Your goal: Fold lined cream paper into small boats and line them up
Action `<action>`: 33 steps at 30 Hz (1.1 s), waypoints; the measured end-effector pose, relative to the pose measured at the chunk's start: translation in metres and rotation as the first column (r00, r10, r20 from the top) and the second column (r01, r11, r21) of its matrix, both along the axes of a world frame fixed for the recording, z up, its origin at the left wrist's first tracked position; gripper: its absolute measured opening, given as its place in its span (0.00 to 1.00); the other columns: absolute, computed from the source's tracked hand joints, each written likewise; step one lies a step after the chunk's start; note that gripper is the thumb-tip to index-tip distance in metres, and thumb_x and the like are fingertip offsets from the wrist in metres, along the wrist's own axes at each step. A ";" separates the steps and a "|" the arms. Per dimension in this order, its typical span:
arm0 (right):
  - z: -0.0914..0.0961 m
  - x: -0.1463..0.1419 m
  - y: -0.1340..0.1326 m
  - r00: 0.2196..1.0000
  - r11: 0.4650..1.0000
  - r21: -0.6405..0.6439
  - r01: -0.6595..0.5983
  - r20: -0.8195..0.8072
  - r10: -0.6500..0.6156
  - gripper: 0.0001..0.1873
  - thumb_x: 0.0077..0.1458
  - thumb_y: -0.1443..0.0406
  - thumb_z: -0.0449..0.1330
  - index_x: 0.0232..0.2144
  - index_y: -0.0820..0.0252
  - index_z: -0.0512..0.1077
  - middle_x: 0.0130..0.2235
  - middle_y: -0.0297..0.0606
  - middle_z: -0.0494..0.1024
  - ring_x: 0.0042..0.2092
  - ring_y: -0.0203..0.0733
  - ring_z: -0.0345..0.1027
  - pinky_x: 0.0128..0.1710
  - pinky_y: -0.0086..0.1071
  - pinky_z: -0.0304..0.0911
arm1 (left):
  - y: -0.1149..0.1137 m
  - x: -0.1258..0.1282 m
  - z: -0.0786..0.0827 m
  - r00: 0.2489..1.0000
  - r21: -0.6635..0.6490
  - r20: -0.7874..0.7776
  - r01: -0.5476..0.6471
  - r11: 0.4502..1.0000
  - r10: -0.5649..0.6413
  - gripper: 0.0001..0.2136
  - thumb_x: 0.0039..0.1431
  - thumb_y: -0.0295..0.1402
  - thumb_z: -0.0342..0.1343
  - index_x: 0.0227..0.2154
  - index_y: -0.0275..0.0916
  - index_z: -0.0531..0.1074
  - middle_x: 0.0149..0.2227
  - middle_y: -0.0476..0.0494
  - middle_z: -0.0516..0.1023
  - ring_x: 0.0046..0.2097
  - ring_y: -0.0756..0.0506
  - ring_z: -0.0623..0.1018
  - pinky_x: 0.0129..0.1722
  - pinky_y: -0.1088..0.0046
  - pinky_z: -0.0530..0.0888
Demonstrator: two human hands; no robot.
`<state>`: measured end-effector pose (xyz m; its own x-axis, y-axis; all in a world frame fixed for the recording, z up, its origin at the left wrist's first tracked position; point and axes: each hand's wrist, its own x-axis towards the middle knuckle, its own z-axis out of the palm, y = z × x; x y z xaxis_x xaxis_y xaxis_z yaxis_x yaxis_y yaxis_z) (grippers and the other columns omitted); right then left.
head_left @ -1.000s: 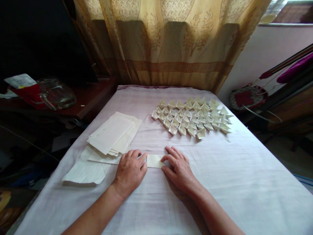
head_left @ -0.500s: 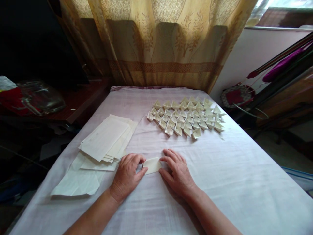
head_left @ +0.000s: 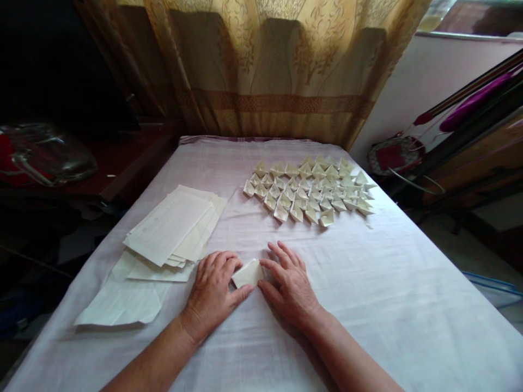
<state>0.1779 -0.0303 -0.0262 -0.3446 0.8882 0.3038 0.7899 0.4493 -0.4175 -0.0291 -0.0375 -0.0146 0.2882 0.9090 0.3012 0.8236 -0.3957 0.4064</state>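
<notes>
A small folded piece of white paper [head_left: 248, 273] lies on the cloth-covered surface between my hands, with one slanted upper edge. My left hand [head_left: 214, 283] is closed on its left end, the thumb lying along the near edge and the index finger at the far left corner. At the right end, my right hand [head_left: 288, 280] pinches the paper with thumb and index finger, its other fingers spread above the cloth. Beyond the hands stand rows of small folded paper boats [head_left: 306, 188], several of them close together.
To the left lies a fanned stack of paper sheets [head_left: 171, 223], with a creased sheet [head_left: 122, 305] under its near side. A glass jar [head_left: 53, 158] sits on the dark red cabinet [head_left: 134, 163]. A patterned curtain [head_left: 261, 71] hangs behind the white cloth [head_left: 388, 305].
The folded paper has gone from a near-rectangle to a shape with a slanted edge. Both hands stay on it, and the view has shifted slightly.
</notes>
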 end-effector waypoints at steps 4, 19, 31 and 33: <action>-0.004 -0.001 -0.001 0.999 0.999 0.030 0.035 -0.024 -0.034 0.20 0.54 0.66 0.61 0.51 0.55 0.71 0.61 0.47 0.67 0.66 0.57 0.52 0.60 0.56 0.52 | 0.001 -0.001 0.002 0.999 -0.045 0.047 0.007 0.999 -0.005 0.10 0.52 0.33 0.63 0.36 0.43 0.70 0.47 0.46 0.77 0.52 0.39 0.72 0.52 0.59 0.66; 0.012 -0.009 -0.002 0.996 0.944 0.325 -0.050 -0.058 0.072 0.17 0.60 0.70 0.55 0.50 0.53 0.72 0.54 0.43 0.74 0.54 0.48 0.66 0.51 0.43 0.64 | 0.000 0.002 0.005 0.984 0.126 0.174 -0.056 0.990 0.033 0.08 0.59 0.34 0.59 0.39 0.42 0.68 0.29 0.52 0.75 0.32 0.46 0.76 0.37 0.69 0.71; 0.017 -0.007 0.000 0.983 0.952 0.302 -0.049 -0.155 0.100 0.12 0.61 0.72 0.53 0.34 0.55 0.75 0.45 0.40 0.77 0.46 0.44 0.68 0.48 0.40 0.67 | 0.002 -0.002 0.010 0.978 0.017 0.197 0.062 0.998 -0.064 0.13 0.60 0.46 0.57 0.40 0.42 0.70 0.33 0.48 0.78 0.35 0.45 0.77 0.40 0.67 0.73; 0.019 -0.007 0.001 0.983 0.950 0.309 -0.036 -0.161 0.089 0.11 0.61 0.72 0.53 0.34 0.54 0.74 0.44 0.40 0.77 0.46 0.44 0.68 0.48 0.40 0.67 | 0.003 -0.005 0.012 0.968 -0.008 0.229 0.104 0.995 -0.100 0.16 0.62 0.50 0.52 0.40 0.42 0.70 0.36 0.47 0.79 0.37 0.45 0.78 0.40 0.67 0.74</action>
